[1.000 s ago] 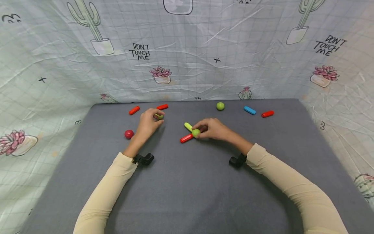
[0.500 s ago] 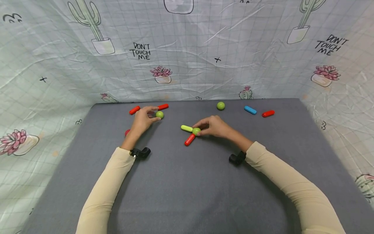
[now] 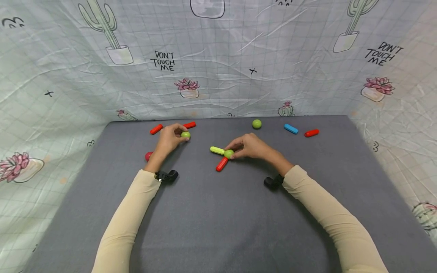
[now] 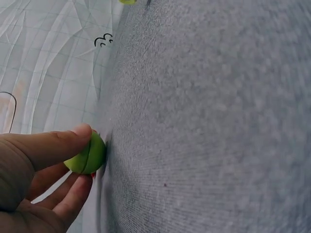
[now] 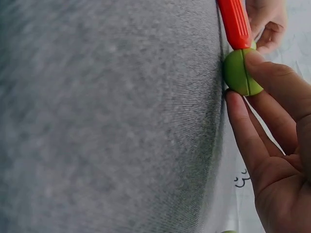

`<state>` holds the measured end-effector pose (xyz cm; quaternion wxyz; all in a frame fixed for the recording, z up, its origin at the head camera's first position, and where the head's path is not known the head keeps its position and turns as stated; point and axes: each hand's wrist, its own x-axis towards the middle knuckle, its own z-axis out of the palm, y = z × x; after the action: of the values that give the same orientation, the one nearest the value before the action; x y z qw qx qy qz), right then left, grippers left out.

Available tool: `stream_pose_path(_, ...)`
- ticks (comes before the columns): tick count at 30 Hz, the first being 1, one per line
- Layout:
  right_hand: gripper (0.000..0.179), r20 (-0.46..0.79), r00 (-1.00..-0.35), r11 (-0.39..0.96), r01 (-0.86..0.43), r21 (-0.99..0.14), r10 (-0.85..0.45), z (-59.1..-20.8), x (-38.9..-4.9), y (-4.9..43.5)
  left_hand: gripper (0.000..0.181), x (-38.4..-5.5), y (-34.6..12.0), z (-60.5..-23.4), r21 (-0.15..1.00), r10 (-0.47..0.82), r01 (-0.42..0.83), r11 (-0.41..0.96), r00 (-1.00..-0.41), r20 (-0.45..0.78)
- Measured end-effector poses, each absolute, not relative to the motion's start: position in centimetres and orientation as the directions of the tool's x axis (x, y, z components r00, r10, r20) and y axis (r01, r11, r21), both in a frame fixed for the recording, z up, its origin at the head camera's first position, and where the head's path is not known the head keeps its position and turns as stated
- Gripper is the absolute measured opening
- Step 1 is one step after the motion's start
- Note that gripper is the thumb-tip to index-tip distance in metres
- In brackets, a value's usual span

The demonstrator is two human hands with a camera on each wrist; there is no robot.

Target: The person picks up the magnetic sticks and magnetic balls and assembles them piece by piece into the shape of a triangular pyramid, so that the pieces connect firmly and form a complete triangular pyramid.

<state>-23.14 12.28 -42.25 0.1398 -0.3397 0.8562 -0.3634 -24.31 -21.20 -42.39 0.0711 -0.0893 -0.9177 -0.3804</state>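
Note:
My right hand [image 3: 252, 146] pinches a green ball [image 3: 229, 154] at the middle of the table, thumb on one side and fingers on the other. A yellow-green stick [image 3: 217, 150] and a red stick [image 3: 222, 164] meet that ball and spread from it in a V. Further left, my left hand [image 3: 169, 138] pinches another green ball [image 4: 86, 154] between thumb and fingertips, low at the table surface. Just behind it lies a red stick [image 3: 189, 125], partly covered by the fingers. A red ball [image 3: 148, 156] peeks out beside the left wrist.
Along the back edge of the grey table [image 3: 218, 227] lie a red stick [image 3: 156, 129] at left, a green ball [image 3: 257, 124], a blue stick [image 3: 291, 129] and a red stick [image 3: 312, 133] at right. A patterned cloth [image 3: 218, 57] hangs behind.
The yellow-green and red sticks have swung round the right hand's ball, opening a wider V. My left hand shifted slightly left, then settled around its green ball.

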Motion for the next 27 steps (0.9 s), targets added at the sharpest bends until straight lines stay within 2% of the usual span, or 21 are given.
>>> stream_pose_path(14,0.033,0.019,-0.716,0.489,-0.496,-0.718,-0.698,-42.5,-23.6,12.4,0.031,-23.2,-19.2,-41.8,0.663,0.230,0.298,0.687,-0.954,0.191)
stream_pose_path(22,0.033,0.013,-0.694,0.480,-0.511,-0.713,-0.720,-42.3,-23.7,12.3,0.034,-21.9,-18.2,-41.3,0.695,0.322,0.328,0.640,-0.936,0.144)
stream_pose_path(27,0.033,0.002,-0.677,0.474,-0.517,-0.713,-0.736,-42.2,-23.8,12.3,0.033,-21.6,-17.7,-41.2,0.703,0.342,0.349,0.620,-0.926,0.159)
